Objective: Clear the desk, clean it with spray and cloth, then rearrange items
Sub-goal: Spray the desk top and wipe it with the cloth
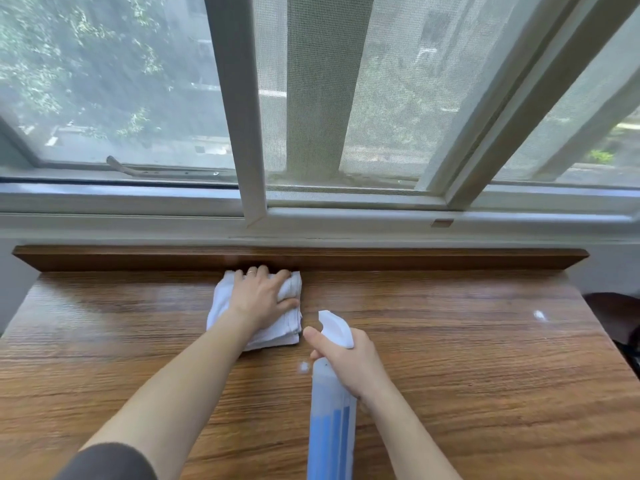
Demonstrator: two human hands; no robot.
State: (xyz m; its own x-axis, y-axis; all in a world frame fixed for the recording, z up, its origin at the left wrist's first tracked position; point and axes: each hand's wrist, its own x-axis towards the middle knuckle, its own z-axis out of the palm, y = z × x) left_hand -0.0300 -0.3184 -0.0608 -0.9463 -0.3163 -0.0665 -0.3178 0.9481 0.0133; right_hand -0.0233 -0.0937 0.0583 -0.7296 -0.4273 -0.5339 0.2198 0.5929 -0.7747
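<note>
A folded white cloth [221,306] lies on the wooden desk [467,341] near its back ledge. My left hand [263,296] presses on it, the thumb curled against the cloth's right edge and the fingers reaching the ledge. My right hand [349,362] grips the neck of a translucent spray bottle [330,431] with blue liquid and a white trigger head, held above the desk in front of the cloth, its nozzle pointing away from me. A small white fleck of spray lies on the wood just left of the bottle.
A raised wooden ledge [415,259] runs along the desk's back edge under a white window sill [138,225] and screened window. A dark object [613,310] sits off the desk's right side. Bare desk surface spreads left and right of my arms.
</note>
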